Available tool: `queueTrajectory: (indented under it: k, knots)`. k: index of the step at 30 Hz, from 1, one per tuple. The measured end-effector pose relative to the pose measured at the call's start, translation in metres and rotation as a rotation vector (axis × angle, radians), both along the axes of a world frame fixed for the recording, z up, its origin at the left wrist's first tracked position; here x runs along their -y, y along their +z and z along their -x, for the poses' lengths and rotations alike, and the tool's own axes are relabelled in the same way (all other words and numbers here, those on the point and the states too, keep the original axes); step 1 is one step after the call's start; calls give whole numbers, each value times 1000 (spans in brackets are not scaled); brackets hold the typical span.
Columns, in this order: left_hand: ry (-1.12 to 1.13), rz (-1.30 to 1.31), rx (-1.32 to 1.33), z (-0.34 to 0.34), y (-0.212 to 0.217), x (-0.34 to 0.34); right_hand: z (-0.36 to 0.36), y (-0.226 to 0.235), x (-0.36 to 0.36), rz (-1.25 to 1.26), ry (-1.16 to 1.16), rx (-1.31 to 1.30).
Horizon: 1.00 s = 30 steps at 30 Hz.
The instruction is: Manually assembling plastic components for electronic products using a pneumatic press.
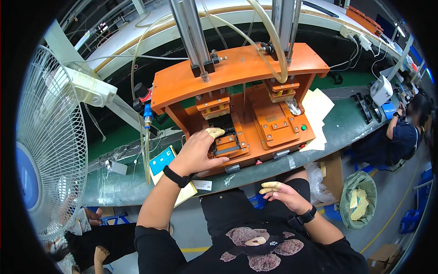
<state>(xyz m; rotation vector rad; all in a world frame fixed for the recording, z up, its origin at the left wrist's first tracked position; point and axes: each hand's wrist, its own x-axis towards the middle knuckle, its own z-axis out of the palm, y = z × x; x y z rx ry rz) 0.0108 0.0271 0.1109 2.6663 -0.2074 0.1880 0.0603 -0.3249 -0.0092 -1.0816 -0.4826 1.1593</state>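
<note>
An orange two-station press [242,59] stands on the bench before me. My left hand [198,150] reaches over its left station, thumb spread away from the fingers. A yellow finger cot covers one fingertip, which rests at a black part [223,122] in the orange fixture [226,142]; the other fingertips are partly hidden. The left press head [213,104] is raised above the fixture. My right hand [286,197] hovers over my lap, away from the press, with yellow cots on stretched fingers and nothing visible in it. The right station's fixture [276,125] sits under its own raised head [284,91].
A large fan [54,137] stands at the left. A blue card on a yellow pad [163,160] lies left of the press, and paper sheets [318,109] lie right. A green bin [359,199] and a cardboard box [332,176] stand below. Another person [401,137] sits at far right.
</note>
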Motion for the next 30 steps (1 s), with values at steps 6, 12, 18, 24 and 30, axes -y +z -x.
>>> queueTrajectory:
  k: [6, 12, 18, 24, 30]
  knots:
    - [209, 149, 409, 51, -43, -7, 3, 0, -7, 17, 106, 98]
    - [340, -36, 300, 85, -69, 3, 1, -5, -18, 41, 131, 118]
    - [565, 27, 347, 119, -88, -6, 10, -13, -41, 63, 186, 238]
    - [575, 39, 28, 166, -115, 13, 20, -23, -48, 77, 218, 269]
    - [676, 158, 115, 175, -117, 11, 21, -30, -59, 119, 249, 259]
